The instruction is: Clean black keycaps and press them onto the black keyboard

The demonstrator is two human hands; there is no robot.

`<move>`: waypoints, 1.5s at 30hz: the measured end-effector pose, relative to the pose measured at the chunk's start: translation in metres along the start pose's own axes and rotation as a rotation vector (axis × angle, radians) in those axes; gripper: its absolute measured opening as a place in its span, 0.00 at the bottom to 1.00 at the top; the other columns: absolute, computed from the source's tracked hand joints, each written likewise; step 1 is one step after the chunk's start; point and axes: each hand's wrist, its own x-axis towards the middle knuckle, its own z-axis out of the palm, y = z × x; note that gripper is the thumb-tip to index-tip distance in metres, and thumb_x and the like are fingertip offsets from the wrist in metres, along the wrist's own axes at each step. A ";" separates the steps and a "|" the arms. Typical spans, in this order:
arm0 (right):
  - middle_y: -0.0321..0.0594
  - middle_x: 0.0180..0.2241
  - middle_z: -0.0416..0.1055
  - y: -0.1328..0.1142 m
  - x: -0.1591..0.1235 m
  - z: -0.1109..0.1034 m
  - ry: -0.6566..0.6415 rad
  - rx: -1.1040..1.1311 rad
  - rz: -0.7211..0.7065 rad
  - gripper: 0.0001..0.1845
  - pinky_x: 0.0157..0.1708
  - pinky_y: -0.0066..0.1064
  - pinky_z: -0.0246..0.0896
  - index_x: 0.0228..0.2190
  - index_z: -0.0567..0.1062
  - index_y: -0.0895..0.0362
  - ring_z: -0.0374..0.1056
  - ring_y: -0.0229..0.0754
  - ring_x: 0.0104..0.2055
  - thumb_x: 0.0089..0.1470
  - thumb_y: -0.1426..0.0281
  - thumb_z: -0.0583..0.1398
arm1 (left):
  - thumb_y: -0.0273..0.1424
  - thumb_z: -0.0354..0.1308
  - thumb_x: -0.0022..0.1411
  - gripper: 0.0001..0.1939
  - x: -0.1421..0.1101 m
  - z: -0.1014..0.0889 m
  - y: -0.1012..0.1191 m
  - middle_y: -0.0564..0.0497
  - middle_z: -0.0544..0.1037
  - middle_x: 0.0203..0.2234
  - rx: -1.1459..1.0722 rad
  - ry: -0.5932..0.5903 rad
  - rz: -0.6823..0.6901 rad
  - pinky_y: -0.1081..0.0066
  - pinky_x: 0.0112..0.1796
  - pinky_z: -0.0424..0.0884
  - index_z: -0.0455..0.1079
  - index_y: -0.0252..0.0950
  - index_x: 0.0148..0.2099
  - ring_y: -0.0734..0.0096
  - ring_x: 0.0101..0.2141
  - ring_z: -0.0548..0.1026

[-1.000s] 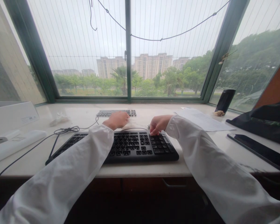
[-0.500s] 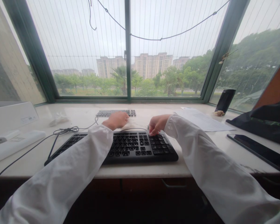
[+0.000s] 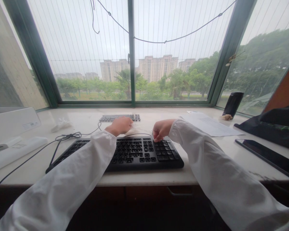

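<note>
A black keyboard [image 3: 146, 165] lies near the front edge of the white counter, partly covered by my left sleeve. Square sockets without caps seem to fill its middle block, while the number pad [image 3: 165, 152] carries dark keycaps. My right hand [image 3: 163, 128] is pinched at the pad's top left corner; anything between the fingertips is too small to make out. Behind the keyboard, my left hand [image 3: 120, 125] hangs palm down beside neat rows of dark keycaps [image 3: 110, 118]. The left fingertips point away from me and are hidden, so their grip does not show.
A bundled black cable [image 3: 69, 136] and a white power strip [image 3: 19, 153] lie on the left, near a white box [image 3: 14, 122]. To the right are papers [image 3: 209, 124], a phone [image 3: 265, 156], a dark can [image 3: 233, 104] and a black bag [image 3: 279, 125].
The view has tilted very slightly. My right hand stays at the number pad's top left corner, its fingers shifted a touch lower. The left hand is nearly unmoved.
</note>
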 end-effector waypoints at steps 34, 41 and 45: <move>0.38 0.23 0.71 0.006 0.008 -0.005 -0.024 0.017 0.040 0.22 0.35 0.29 0.61 0.29 0.80 0.64 0.67 0.38 0.30 0.37 0.59 0.72 | 0.33 0.50 0.62 0.15 -0.001 -0.005 0.003 0.47 0.80 0.40 0.001 0.008 0.010 0.68 0.38 0.70 0.76 0.41 0.46 0.64 0.38 0.75; 0.40 0.24 0.73 0.010 0.012 -0.006 -0.035 0.007 -0.015 0.21 0.35 0.32 0.62 0.26 0.81 0.61 0.69 0.42 0.31 0.32 0.57 0.74 | 0.34 0.51 0.63 0.16 0.001 -0.001 0.000 0.46 0.79 0.44 0.005 0.018 0.006 0.66 0.40 0.71 0.76 0.40 0.49 0.60 0.42 0.76; 0.38 0.23 0.72 0.012 0.014 -0.007 -0.049 0.042 -0.039 0.23 0.35 0.32 0.62 0.24 0.80 0.61 0.68 0.40 0.30 0.30 0.57 0.74 | 0.34 0.50 0.64 0.17 0.001 0.000 0.001 0.46 0.79 0.47 0.029 0.020 -0.009 0.64 0.42 0.71 0.75 0.42 0.50 0.59 0.44 0.75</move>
